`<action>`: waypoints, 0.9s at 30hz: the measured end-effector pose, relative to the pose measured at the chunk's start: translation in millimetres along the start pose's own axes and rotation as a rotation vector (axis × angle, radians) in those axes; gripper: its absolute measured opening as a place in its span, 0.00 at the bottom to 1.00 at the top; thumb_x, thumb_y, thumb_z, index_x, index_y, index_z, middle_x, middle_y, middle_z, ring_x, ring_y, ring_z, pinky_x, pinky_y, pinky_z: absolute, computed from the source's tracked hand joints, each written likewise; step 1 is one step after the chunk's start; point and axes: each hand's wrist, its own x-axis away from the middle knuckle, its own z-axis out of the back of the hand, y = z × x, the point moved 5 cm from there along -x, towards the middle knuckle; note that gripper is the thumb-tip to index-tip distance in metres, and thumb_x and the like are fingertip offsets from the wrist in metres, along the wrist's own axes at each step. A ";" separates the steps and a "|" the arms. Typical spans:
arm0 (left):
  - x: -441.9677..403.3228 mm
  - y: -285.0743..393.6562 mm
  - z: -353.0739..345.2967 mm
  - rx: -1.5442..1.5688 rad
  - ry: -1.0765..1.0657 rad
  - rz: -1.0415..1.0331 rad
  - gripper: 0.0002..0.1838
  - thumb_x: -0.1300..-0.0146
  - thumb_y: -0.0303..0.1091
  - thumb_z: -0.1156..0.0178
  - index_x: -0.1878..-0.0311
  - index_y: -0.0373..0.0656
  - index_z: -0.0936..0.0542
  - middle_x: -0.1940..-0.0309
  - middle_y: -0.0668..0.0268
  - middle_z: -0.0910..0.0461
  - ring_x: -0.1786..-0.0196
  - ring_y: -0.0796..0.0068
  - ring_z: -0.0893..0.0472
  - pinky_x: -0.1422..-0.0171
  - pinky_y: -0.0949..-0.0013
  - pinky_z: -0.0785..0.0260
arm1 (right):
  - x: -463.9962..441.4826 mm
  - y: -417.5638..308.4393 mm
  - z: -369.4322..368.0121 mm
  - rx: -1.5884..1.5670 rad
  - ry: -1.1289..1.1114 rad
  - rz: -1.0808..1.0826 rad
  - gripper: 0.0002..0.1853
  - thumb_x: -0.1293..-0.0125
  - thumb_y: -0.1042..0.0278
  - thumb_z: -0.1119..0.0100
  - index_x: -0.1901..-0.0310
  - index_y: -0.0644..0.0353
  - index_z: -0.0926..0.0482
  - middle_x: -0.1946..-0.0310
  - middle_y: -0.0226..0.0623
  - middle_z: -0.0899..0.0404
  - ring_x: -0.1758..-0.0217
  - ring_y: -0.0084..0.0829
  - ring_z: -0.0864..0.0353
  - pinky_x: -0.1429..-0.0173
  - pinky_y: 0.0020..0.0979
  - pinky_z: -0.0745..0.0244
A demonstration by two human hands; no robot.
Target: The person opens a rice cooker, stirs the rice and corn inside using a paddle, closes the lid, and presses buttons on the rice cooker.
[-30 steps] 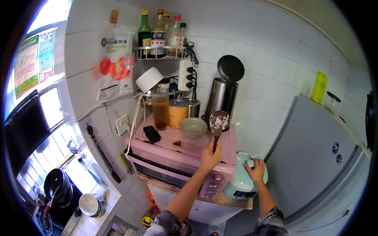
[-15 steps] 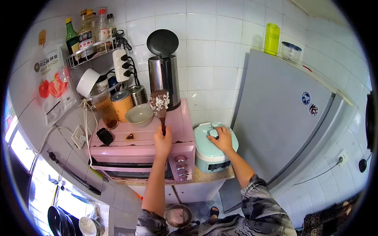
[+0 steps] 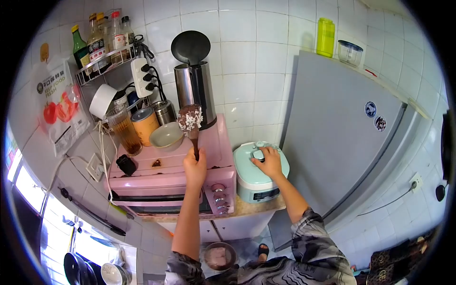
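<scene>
My left hand [image 3: 195, 168] is closed around the handle of a brown rice paddle [image 3: 192, 127]. It is held upright above the pink toaster oven, its broad head coated with clumps of white rice. On the right, the mint-green rice cooker [image 3: 249, 175] stands with its lid down. My right hand [image 3: 270, 163] rests on that lid beside the grey latch [image 3: 258, 155], with thumb and fingers apart. Its palm side is hidden.
The pink toaster oven [image 3: 156, 183] carries an electric kettle [image 3: 202, 92] with its lid up, a bowl [image 3: 166, 137], a ribbed glass and an orange can. A grey refrigerator [image 3: 332, 128] stands at right. A pan [image 3: 220, 257] sits low near my feet.
The view has shifted slightly. My left hand still holds the paddle at about the same spot, and my right hand stays on the cooker's closed lid.
</scene>
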 end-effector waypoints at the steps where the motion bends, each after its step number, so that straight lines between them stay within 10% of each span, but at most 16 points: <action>1: -0.2 -0.3 -0.3 0.003 -0.005 -0.004 0.11 0.36 0.33 0.46 0.72 0.36 0.29 0.85 0.71 0.37 0.78 0.82 0.39 0.75 0.72 0.43 | -0.1 -0.5 0.5 -0.004 0.007 0.002 0.31 0.50 0.46 0.37 0.49 0.59 0.25 0.54 0.41 0.28 0.50 0.43 0.31 0.45 0.41 0.37; 23: -1.3 3.7 -0.9 0.082 -0.037 -0.032 0.10 0.36 0.32 0.47 0.68 0.34 0.27 0.83 0.67 0.31 0.77 0.82 0.34 0.73 0.69 0.39 | -1.2 -6.5 3.1 0.018 0.009 0.003 0.30 0.50 0.46 0.37 0.51 0.60 0.24 0.54 0.42 0.27 0.49 0.44 0.31 0.44 0.41 0.37; 27: -5.9 -6.8 -8.0 -0.049 -0.101 -0.053 0.11 0.36 0.34 0.47 0.67 0.34 0.28 0.81 0.57 0.27 0.78 0.63 0.28 0.70 0.64 0.35 | -0.4 -3.6 1.0 0.051 0.038 0.033 0.30 0.50 0.46 0.37 0.51 0.60 0.24 0.56 0.43 0.27 0.49 0.45 0.30 0.45 0.41 0.36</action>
